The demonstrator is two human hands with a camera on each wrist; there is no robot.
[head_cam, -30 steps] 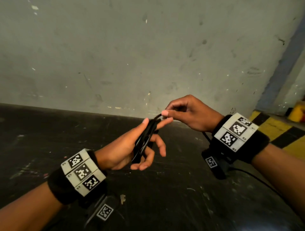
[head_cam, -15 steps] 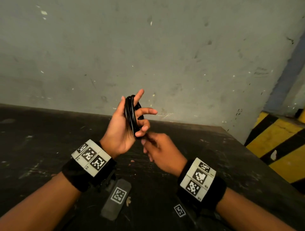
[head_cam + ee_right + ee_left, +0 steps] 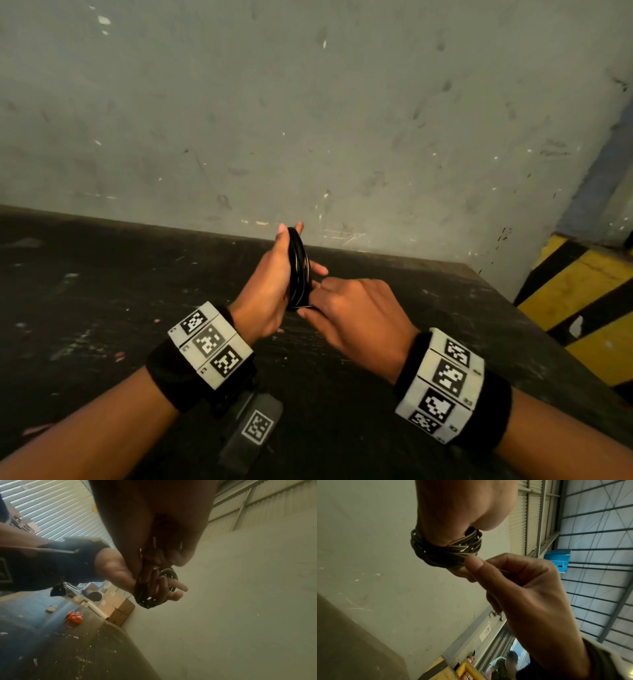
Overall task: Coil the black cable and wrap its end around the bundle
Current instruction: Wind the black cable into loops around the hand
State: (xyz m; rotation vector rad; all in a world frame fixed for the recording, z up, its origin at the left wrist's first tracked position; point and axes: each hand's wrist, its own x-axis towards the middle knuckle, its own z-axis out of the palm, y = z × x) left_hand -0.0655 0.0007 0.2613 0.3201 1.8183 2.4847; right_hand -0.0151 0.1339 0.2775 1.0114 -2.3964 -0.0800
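Observation:
The black cable (image 3: pixel 298 267) is a tight coil of several loops standing on edge in my left hand (image 3: pixel 270 291), thumb on one side and fingers through and behind it. In the left wrist view the coil (image 3: pixel 443 553) wraps round my fingers. My right hand (image 3: pixel 356 318) sits just right of and below the coil, fingers curled, pinching the cable's thin free end at the bundle's lower edge. The right hand (image 3: pixel 510 574) shows this pinch in the left wrist view too. From the right wrist the coil (image 3: pixel 154 591) hangs on my left hand's fingers (image 3: pixel 173 588).
Both hands hover over a dark scuffed table (image 3: pixel 102 325) against a grey wall (image 3: pixel 308 120). Yellow and black hazard stripes (image 3: pixel 582 308) lie past the table's right edge. Cardboard boxes (image 3: pixel 118 608) and a small red object (image 3: pixel 74 617) are farther off.
My right hand came from above the coil's top, round underneath, to its lower right side with the cable end. My left hand turned the coil upright, then lowered it slightly.

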